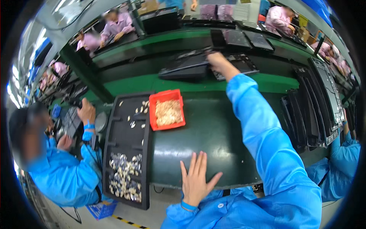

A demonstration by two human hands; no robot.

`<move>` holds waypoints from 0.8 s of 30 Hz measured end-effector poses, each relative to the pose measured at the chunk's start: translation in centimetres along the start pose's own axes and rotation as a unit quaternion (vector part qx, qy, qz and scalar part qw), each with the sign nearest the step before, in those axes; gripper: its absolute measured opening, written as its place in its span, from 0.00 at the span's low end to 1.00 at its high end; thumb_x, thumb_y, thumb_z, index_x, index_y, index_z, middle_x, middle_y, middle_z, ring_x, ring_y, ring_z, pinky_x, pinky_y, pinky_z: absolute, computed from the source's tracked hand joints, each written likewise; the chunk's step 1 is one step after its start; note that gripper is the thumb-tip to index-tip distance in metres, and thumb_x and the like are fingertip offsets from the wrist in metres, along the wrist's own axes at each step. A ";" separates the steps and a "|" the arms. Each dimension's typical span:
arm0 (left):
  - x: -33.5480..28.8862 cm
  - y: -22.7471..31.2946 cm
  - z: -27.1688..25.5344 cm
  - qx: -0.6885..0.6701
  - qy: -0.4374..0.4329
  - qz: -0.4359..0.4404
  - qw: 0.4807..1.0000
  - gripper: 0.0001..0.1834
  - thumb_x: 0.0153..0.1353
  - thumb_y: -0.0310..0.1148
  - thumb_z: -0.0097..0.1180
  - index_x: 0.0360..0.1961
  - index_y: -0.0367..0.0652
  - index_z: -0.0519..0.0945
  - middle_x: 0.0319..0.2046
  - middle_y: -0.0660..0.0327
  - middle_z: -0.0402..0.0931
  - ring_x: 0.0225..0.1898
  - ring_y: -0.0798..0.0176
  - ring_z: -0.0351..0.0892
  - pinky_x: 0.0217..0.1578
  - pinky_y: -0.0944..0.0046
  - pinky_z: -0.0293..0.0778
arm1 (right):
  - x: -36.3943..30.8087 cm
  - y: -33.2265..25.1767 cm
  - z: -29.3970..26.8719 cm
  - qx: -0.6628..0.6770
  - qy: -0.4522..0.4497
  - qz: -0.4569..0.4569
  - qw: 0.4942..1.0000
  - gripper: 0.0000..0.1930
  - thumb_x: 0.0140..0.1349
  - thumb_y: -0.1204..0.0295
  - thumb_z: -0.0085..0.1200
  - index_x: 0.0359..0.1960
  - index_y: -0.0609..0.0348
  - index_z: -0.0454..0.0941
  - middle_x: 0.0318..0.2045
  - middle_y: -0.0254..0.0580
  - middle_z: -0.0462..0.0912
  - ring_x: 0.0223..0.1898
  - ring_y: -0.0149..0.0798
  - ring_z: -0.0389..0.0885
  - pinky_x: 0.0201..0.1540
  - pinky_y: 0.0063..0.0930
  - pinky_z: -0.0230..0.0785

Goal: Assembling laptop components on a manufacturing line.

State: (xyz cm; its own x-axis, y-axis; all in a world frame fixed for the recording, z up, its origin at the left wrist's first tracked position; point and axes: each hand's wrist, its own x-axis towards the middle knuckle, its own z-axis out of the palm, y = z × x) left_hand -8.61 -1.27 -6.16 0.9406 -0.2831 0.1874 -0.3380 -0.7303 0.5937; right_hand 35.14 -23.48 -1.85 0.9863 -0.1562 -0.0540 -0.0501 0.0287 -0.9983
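My left hand [195, 178] lies flat at the near edge of the dark green table [206, 126], fingers spread, holding nothing. My right arm stretches to the far side, where my right hand [219, 64] is closed on the right end of a dark, flat laptop casing [187, 63]. That casing tilts over a green strip, above another dark flat piece. Just to the right, partly behind my wrist, lies an open laptop part [242, 65] with its inner components showing. My fingertips on the casing are partly hidden.
A red bin [153, 112] of small pale pieces stands beside a black tray [127, 147] holding scattered pale and shiny bits. Stacked dark laptop panels [305, 108] stand at right. Flat panels [236, 38] lie on the far ledge. Co-workers in blue sit at both sides.
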 end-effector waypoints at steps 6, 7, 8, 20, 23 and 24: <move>-1.1 0.7 -1.4 0.011 0.057 -0.035 0.998 0.41 0.57 0.52 0.73 0.68 0.42 0.78 0.65 0.57 0.79 0.73 0.53 0.70 0.75 0.33 0.47 | -2.0 -3.6 -7.1 -0.699 0.078 -0.001 0.711 0.25 0.70 0.49 0.51 0.56 0.53 0.86 0.58 0.54 0.85 0.59 0.58 0.84 0.59 0.54 0.78; -0.3 1.1 -1.5 -0.005 0.057 -0.001 0.998 0.40 0.56 0.53 0.73 0.66 0.43 0.79 0.65 0.58 0.79 0.72 0.54 0.71 0.75 0.34 0.50 | -3.7 -3.0 -11.7 -0.668 0.162 0.058 0.724 0.31 0.71 0.43 0.49 0.63 0.52 0.82 0.65 0.57 0.79 0.68 0.56 0.77 0.67 0.50 0.71; 0.2 1.2 -1.4 -0.036 0.057 0.033 0.997 0.39 0.56 0.53 0.73 0.65 0.43 0.80 0.64 0.58 0.80 0.72 0.54 0.72 0.75 0.35 0.50 | 5.4 1.9 -23.8 -0.664 0.058 0.080 0.741 0.37 0.70 0.37 0.48 0.69 0.51 0.77 0.70 0.56 0.74 0.73 0.54 0.69 0.72 0.46 0.64; 5.1 -10.6 -17.2 0.114 0.100 -0.043 0.987 0.11 0.63 0.28 0.66 0.45 0.36 0.87 0.42 0.46 0.87 0.44 0.45 0.88 0.46 0.52 0.82 | -7.4 1.2 -31.8 -0.107 0.116 -0.048 0.986 0.38 0.69 0.56 0.65 0.74 0.65 0.66 0.63 0.52 0.79 0.59 0.43 0.80 0.61 0.36 0.72; 9.3 -19.3 -17.9 0.184 0.184 0.007 0.966 0.20 0.59 0.36 0.72 0.50 0.38 0.87 0.40 0.48 0.87 0.43 0.45 0.87 0.46 0.52 0.81 | -24.5 2.3 -22.7 -0.086 0.115 -0.095 0.985 0.38 0.74 0.60 0.61 0.78 0.65 0.59 0.68 0.53 0.74 0.65 0.43 0.76 0.67 0.36 0.68; 10.4 -21.7 -17.6 0.148 0.159 0.007 0.976 0.19 0.59 0.37 0.72 0.49 0.39 0.88 0.38 0.48 0.86 0.43 0.45 0.86 0.46 0.52 0.80 | -29.1 3.0 -21.6 -0.063 0.144 -0.071 0.985 0.36 0.74 0.62 0.60 0.78 0.64 0.59 0.67 0.52 0.76 0.64 0.42 0.77 0.67 0.36 0.68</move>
State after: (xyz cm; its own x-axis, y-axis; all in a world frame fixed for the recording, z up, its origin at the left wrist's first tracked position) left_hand 9.09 22.58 -3.29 0.8822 -0.1215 0.4549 -0.3011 -0.8883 0.3467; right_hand 2.87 -40.21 -3.76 0.9002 -0.4236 0.1011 0.0485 -0.1331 -0.9899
